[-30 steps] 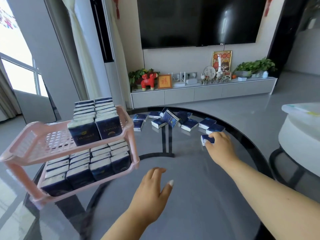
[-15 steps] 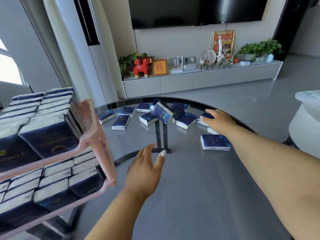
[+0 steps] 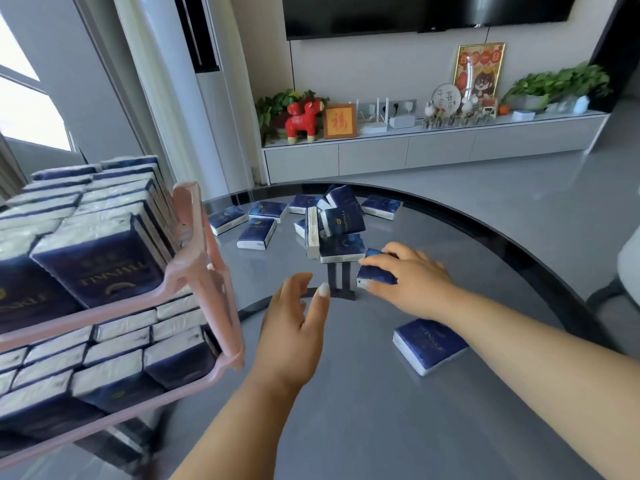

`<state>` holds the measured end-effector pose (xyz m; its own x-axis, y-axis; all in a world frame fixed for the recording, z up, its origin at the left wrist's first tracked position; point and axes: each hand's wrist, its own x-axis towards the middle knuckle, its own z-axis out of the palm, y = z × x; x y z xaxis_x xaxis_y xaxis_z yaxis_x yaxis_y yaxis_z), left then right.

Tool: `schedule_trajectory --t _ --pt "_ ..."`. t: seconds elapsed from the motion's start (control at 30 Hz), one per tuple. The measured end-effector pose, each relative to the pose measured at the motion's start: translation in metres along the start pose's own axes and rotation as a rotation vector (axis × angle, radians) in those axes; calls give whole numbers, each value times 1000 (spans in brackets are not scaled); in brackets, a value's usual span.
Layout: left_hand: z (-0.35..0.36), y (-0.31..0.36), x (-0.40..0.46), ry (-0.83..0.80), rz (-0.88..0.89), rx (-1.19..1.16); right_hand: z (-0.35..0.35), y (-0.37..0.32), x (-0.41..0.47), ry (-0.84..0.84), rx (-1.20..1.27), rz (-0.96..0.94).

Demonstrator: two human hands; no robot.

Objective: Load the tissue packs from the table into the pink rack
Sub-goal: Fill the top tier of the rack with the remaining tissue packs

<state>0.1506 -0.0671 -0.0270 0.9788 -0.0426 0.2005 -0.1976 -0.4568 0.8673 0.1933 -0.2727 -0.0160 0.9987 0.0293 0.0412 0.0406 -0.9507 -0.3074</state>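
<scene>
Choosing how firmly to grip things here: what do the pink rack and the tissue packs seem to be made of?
Pink rack: apparently molded plastic, matte, with rounded edges and thin rails. Tissue packs, like the one the right hand holds: probably soft paper in glossy blue film; white crinkled sides show.

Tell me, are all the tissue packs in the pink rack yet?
Not yet. Both shelves of the pink rack already hold rows of packs. The right hand grips one pack at the table, while the left hand hovers open. Still left: one pack near the right arm and a loose pile farther back on the table.
</scene>
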Motion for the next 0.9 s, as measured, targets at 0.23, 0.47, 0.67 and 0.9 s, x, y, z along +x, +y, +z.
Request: schedule_trajectory --t 0.23,0.47,0.67,0.9 --pt "-1 -2 3 22 -13 -83 0 -46 -29 -52 284 -281" --pt "-5 3 5 41 -93 -113 -13 -71 53 203 333 -265" --pt "-7 5 5 57 -111 -154 -3 -117 132 83 170 -335" --pt "-6 0 9 83 -119 -226 28 -148 177 -238 -272 -450"
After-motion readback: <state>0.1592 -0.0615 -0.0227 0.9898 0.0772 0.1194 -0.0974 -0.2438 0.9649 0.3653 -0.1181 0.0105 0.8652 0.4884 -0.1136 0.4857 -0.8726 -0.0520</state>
